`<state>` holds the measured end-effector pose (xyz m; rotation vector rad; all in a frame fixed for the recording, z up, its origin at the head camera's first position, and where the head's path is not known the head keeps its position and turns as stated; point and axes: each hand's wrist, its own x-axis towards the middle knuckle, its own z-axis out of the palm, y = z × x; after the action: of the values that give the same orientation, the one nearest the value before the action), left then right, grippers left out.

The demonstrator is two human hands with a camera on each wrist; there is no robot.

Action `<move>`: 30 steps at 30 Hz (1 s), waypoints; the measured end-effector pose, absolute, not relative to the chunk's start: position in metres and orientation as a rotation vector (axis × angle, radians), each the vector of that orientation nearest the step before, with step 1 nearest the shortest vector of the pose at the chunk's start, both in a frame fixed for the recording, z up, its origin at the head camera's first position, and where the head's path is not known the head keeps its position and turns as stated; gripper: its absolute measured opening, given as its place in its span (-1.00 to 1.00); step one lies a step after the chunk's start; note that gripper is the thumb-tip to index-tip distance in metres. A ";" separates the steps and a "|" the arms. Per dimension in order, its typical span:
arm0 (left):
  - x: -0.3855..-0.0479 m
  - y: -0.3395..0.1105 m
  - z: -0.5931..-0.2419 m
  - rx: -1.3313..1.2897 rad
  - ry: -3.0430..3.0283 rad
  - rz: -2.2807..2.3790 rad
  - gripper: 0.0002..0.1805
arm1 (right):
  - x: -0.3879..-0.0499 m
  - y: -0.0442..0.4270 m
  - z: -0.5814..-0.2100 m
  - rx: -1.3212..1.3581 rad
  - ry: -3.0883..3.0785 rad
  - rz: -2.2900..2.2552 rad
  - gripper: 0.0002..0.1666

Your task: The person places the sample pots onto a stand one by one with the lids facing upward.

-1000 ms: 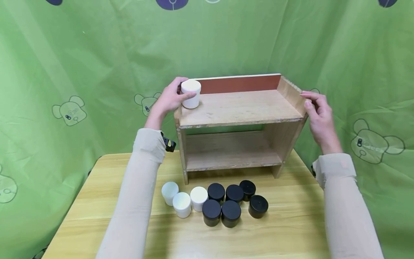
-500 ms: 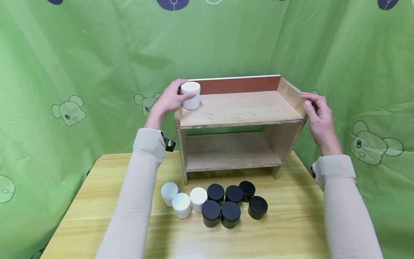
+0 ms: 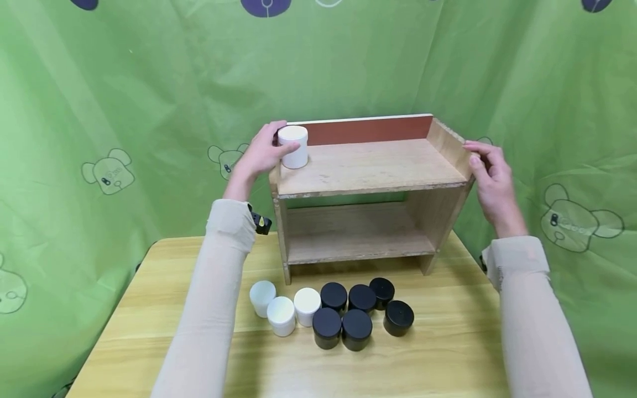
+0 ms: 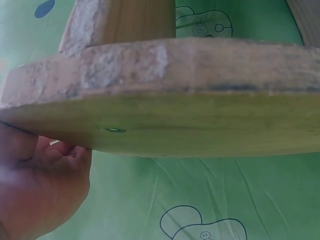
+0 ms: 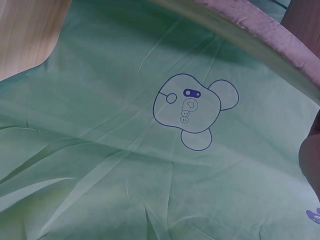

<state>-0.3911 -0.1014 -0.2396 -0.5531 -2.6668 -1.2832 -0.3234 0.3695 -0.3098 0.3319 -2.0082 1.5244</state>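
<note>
The left hand (image 3: 261, 152) grips a white jar (image 3: 296, 148) at the left of the wooden shelf (image 3: 375, 166), whose right edge the right hand (image 3: 496, 185) pinches.

We wear long pale-beige sleeves (image 3: 201, 315) | our cuffs (image 3: 229, 218) look wrinkled | we carry a black left-wrist device (image 3: 262, 224), yellow-marked

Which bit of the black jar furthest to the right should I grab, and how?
I'd pinch the black jar by its round side, thumb opposite fingers, coming down from above and a little from the right. It stands upright with a flat top that looks hard to pinch, and the other black jars are all to its left.
</note>
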 end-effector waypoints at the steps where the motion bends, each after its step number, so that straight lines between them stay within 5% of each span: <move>1: -0.391 -0.102 -0.239 -0.553 -2.660 -1.292 -0.16 | -0.324 0.369 -0.309 0.333 -2.012 1.515 -0.59; 17: -0.384 -0.110 -0.247 -0.606 -2.405 -1.451 -0.30 | -0.332 0.365 -0.315 0.375 -1.908 1.601 -0.61; 30: -0.339 -0.129 -0.270 -0.612 -2.242 -1.524 -0.43 | -0.328 0.369 -0.313 0.374 -1.909 1.577 -0.61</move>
<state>-0.3394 -0.1290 -0.2696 -0.6118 -2.2422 -1.5238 -0.3278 0.3693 -0.3127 0.3735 -1.9086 1.5766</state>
